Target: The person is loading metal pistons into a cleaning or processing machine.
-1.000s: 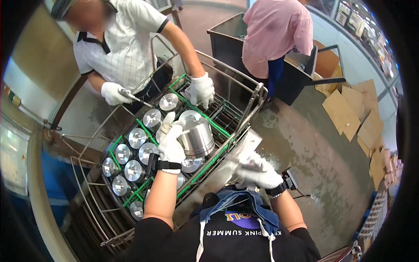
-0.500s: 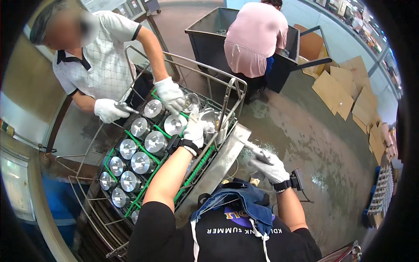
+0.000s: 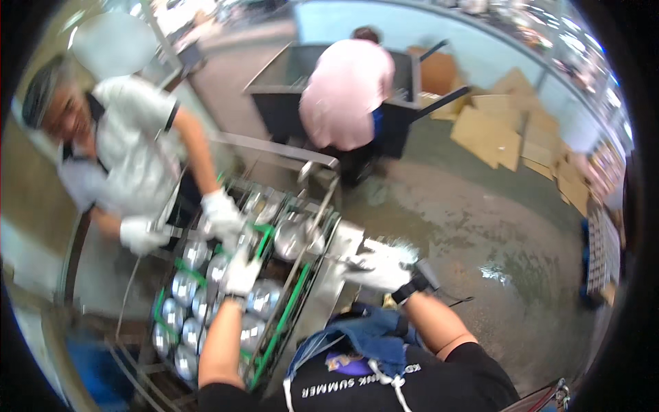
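Note:
My left hand (image 3: 241, 271), in a white glove, reaches over a wire rack (image 3: 312, 264) of round shiny metal parts (image 3: 264, 296). Its fingers are smeared by motion beside one of the parts, so any hold is unclear. At the rack's right side, my right hand (image 3: 379, 269), also gloved, is closed around a small greyish tool (image 3: 357, 261) whose kind is blurred. A co-worker's gloved hand (image 3: 223, 211) comes in just beyond my left fingers. The co-worker's other hand (image 3: 142, 237) grips a metal tool at the rack's left side.
Green strips (image 3: 280, 323) run between the rows of parts. A metal rail (image 3: 274, 145) crosses the far end. Beyond it, a person in pink (image 3: 347, 96) bends over a dark bin (image 3: 274, 103). Flattened cardboard (image 3: 491, 134) lies on the wet floor to the right.
The view has shifted and blurred. My left hand has moved nearer over the rack, away from its far right corner. My right hand has come closer to the rack's edge, still with the tool.

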Demonstrator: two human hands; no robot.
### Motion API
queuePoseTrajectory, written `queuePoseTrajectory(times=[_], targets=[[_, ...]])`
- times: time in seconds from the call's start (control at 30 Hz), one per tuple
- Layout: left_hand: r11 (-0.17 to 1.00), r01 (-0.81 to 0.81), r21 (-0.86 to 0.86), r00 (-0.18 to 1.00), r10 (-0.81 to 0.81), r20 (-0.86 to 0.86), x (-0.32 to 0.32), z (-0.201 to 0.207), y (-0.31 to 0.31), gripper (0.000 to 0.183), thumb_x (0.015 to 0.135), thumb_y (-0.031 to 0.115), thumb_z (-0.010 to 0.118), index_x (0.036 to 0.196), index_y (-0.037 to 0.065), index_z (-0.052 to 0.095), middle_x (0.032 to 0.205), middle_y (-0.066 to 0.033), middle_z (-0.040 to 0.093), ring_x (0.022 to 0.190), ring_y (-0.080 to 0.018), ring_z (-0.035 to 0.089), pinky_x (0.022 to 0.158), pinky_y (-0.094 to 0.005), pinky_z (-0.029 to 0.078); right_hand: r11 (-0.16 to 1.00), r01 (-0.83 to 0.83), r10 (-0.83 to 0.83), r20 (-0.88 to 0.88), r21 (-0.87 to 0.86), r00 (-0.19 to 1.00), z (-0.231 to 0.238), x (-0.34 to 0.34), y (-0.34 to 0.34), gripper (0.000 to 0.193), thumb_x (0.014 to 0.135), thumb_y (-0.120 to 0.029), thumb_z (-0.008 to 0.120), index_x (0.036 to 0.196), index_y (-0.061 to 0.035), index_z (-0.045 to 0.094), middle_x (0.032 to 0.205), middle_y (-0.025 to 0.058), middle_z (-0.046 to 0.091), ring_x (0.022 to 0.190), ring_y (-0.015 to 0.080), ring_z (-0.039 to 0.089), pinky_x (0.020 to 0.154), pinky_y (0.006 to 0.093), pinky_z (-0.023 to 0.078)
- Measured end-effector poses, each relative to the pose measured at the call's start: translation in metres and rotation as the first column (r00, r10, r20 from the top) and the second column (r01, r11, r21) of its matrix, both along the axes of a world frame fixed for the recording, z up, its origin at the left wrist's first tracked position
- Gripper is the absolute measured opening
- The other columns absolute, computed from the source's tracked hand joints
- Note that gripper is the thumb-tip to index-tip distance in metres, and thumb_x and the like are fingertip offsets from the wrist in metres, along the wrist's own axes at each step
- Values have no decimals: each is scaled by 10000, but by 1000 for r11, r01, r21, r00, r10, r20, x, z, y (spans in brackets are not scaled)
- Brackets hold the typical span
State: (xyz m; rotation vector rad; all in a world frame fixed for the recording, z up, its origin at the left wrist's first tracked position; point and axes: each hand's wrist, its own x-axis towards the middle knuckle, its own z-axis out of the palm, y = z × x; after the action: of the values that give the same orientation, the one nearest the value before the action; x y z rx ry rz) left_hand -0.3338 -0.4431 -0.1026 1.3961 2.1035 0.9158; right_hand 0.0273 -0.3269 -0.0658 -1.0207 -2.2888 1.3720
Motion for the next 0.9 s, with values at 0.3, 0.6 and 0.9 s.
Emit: queuePoseTrajectory(times=[0.3, 0.6, 0.9], targets=[[970, -219, 100, 459, 193, -867, 26, -117, -91, 822, 660, 541, 658, 1318, 77, 496, 1211, -252, 531, 1144, -477, 466, 955, -569, 407, 994, 61, -49, 136, -85, 989, 8, 4, -3, 473, 860, -535, 619, 1133, -149, 647, 985, 108, 683, 876, 269, 651, 777, 358, 515], [843, -23, -537, 825, -287, -486, 44, -6, -51, 485, 688, 471, 680, 994, 103, 602, 1044, -140, 622, 1012, -353, 601, 838, -473, 502, 988, 125, -109, 168, -91, 980, -15, 28, -16, 590, 876, -499, 652, 1396, -249, 527, 1033, 52, 710, 768, 103, 599, 700, 267, 493], [842, -74, -534, 846, -230, -480, 17, -70, -41, 500, 626, 454, 734, 1023, 152, 692, 999, -167, 685, 973, -354, 660, 837, -435, 537, 880, 66, 36, 205, -470, 978, 28, 40, -38, 554, 860, -495, 668, 1333, -217, 589, 855, 12, 664, 646, 110, 561, 560, 279, 476]])
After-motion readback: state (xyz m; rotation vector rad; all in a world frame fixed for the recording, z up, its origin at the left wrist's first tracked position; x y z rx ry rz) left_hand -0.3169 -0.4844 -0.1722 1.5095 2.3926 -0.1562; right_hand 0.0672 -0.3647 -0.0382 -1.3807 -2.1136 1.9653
